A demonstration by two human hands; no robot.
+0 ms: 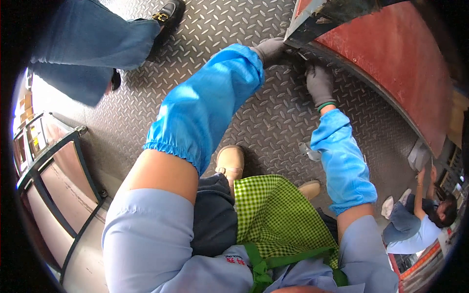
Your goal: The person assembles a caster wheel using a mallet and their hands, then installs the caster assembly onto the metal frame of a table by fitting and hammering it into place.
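Observation:
My left hand, in a grey work glove and blue sleeve cover, is at the lower corner of a dark metal frame that borders a large red panel. Its fingers curl in, partly hidden by the frame's corner. Just right of it, my right hand, gloved the same way, reaches up to the shaded underside of the frame. Its fingers are bent closed around something dark there. A small shiny metal piece shows between the two hands; what each hand holds is too shaded to make out.
Grey diamond-plate floor lies under me. A flat metal bracket is beside my right forearm. A person in wide jeans stands at upper left, another person crouches at right. A dark-framed metal rack stands at left.

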